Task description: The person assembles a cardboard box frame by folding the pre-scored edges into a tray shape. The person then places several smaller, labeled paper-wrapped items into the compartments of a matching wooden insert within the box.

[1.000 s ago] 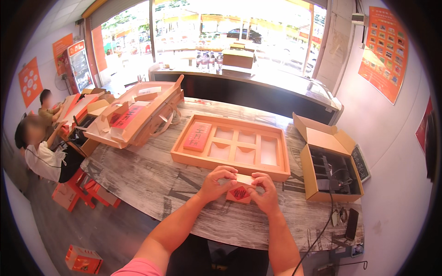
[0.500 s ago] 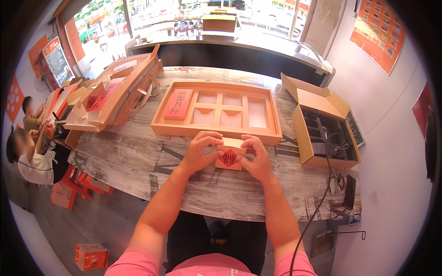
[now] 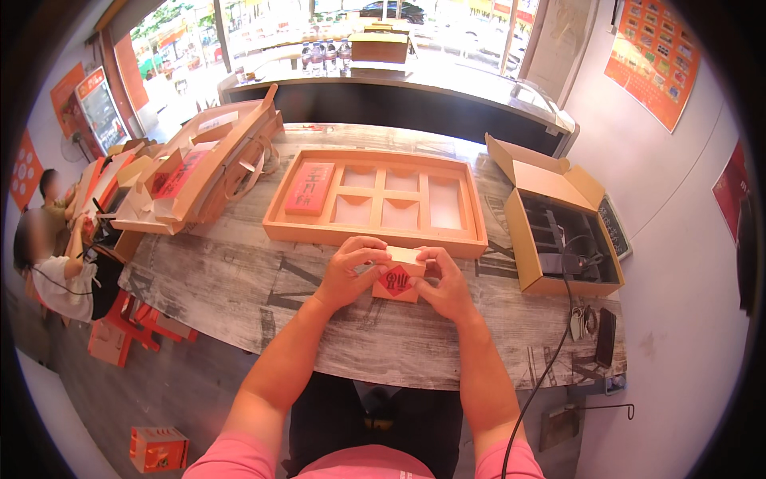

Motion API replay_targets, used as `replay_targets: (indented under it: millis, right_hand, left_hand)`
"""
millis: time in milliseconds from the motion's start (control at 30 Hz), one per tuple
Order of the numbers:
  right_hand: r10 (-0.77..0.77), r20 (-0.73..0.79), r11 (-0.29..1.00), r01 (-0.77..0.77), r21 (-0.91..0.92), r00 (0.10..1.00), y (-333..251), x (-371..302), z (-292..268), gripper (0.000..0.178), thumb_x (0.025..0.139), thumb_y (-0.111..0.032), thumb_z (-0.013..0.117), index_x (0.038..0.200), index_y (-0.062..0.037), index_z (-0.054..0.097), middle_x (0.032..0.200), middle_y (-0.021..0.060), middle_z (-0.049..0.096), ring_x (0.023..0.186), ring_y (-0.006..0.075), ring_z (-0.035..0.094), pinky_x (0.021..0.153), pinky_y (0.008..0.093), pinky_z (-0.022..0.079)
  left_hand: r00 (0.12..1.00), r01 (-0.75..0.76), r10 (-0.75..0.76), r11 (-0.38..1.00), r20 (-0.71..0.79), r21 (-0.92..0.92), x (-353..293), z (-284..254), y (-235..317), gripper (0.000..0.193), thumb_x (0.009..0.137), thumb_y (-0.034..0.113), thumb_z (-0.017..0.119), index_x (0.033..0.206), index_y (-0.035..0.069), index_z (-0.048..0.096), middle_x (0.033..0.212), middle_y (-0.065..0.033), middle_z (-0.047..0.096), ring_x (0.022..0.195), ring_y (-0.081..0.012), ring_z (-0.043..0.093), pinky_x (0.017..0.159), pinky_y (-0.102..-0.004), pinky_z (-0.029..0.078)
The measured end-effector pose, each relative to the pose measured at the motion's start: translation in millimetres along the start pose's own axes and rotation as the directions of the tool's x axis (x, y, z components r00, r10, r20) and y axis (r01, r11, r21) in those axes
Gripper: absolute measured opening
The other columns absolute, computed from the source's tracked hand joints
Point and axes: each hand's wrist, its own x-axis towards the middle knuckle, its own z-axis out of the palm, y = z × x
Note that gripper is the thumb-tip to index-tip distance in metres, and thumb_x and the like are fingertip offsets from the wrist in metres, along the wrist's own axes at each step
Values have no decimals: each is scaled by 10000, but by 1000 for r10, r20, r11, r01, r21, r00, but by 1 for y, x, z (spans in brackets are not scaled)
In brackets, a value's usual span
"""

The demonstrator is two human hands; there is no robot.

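Small orange carton (image 3: 398,279) with a red diamond-shaped label on its front sits between both hands, just above the grey weathered-wood table (image 3: 239,279) at its near side. Left hand (image 3: 349,271) clamps the carton's left side, fingers curled over the top edge; right hand (image 3: 447,281) grips the right side the same way, thumb toward the front. Whether the carton's base touches the table or is lifted slightly cannot be told from this angle.

Just beyond the hands lies a wide orange gift tray (image 3: 375,233) divided into compartments. Its leftmost compartment holds a red rectangular packet (image 3: 309,188); the four small middle compartments and the tall right one look empty. To the right of the tray stands an open brown cardboard box (image 3: 523,239), flaps raised, with dark dividers inside. A black cable (image 3: 550,359) runs from that box across the table's right end and down past its edge. At the table's far left, a stack of orange gift boxes and lids (image 3: 191,172) leans tilted.

On the left of the view, well apart from the table, a person in a white top (image 3: 56,283) sits beside red stools (image 3: 132,323). A small orange box (image 3: 158,449) rests on the floor below.
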Motion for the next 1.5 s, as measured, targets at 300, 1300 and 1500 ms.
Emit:
replay_targets:
  millis: [300,1300,1500]
  right_hand:
    - [67,-68,948,-42,316,995,0,1,5,322,917,-54,765,1195,-69,604,1199,29,650,1002,115,642,887,289,532]
    - [246,72,655,-220,723,967,-18,1,-4,364,1092,-246,549,1389,-45,489,1396,150,617,1194,250,681,924,429,614]
    - [287,-85,633,-122,764,954,-12,4,-6,288,1104,-242,522,1304,-43,579,1217,91,705,1080,211,718,863,399,626]
  left_hand:
    - [998,51,-50,998,24,-45,-2,-2,-7,186,912,89,772,1097,77,769,1133,-78,725,1107,-196,648,841,-324,566]
    - [999,-15,14,999,-30,-43,-4,-2,-9,513,682,254,1002,950,74,604,1300,-98,549,1158,-209,575,934,-349,533]
    - [995,-96,96,994,15,45,-3,1,4,478,707,176,967,981,72,589,1250,-107,590,1095,-218,599,875,-318,542]
